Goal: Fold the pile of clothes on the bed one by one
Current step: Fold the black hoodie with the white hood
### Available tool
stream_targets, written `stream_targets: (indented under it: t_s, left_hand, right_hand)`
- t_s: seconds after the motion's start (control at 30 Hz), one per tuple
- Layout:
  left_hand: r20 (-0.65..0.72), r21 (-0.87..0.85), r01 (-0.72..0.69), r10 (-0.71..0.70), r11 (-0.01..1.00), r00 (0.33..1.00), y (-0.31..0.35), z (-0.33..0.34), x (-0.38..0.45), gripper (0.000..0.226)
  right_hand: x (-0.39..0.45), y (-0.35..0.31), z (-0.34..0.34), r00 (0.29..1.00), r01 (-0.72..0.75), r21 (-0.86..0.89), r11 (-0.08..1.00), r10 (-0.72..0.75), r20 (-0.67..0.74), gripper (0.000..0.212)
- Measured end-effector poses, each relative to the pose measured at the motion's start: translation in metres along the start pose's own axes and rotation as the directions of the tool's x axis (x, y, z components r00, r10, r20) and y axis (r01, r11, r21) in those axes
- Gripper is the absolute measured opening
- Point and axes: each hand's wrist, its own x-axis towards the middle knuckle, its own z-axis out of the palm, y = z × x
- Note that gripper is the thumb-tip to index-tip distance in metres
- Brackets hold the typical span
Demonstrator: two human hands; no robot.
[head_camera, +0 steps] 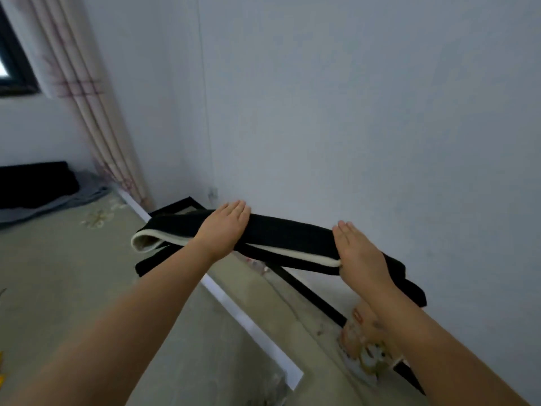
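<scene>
Both flat hands, left hand (227, 227) and right hand (358, 249), carry the folded black garment (287, 234); its loose end beyond the right hand may unfold.

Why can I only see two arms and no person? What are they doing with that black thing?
The camera sits on the person's head and looks down, so you see only their arms. This one picture shows their left hand and right hand laid flat, fingers straight, on a folded black garment with a cream lining. It looks carried or pressed above a dark frame beside the bed, which has a pale flowered cover. Far back on the bed lie more dark clothes. A curtain hangs by the window.
</scene>
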Motion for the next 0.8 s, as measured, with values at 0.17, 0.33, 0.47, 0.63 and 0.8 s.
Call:
stream_targets:
  t_s: [0.17, 0.33, 0.47, 0.63, 0.8]
  left_hand:
    - [-0.087, 0.037, 0.088, -0.085, 0.995, 0.993, -0.036, -0.023, 0.088, 0.062]
    - [-0.124, 0.076, 0.154, -0.144, 0.985, 0.982, -0.076, -0.039, 0.194, 0.063]
    - [-0.148, 0.101, 0.213, -0.198, 0.972, 0.969, -0.105, -0.046, 0.264, 0.065]
    - [-0.133, 0.147, 0.321, -0.303, 0.935, 0.944, -0.149, -0.04, 0.326, 0.064]
    - [-0.092, 0.169, 0.453, -0.444, 0.875, 0.891, -0.206, -0.02, 0.367, 0.061]
  right_hand:
    - [0.1, 0.05, 0.004, 0.998, 0.063, 0.043, 0.997, -0.064, 0.017, 0.068]
    - [0.215, 0.107, 0.018, 0.994, 0.081, 0.056, 0.995, -0.085, 0.075, 0.068]
    - [0.292, 0.137, 0.029, 0.986, 0.153, -0.053, 0.987, -0.156, -0.055, 0.082]
    - [0.387, 0.152, 0.053, 0.973, 0.219, -0.01, 0.976, -0.219, -0.069, 0.076]
    - [0.491, 0.15, 0.108, 0.939, 0.342, 0.117, 0.932, -0.344, -0.009, 0.066]
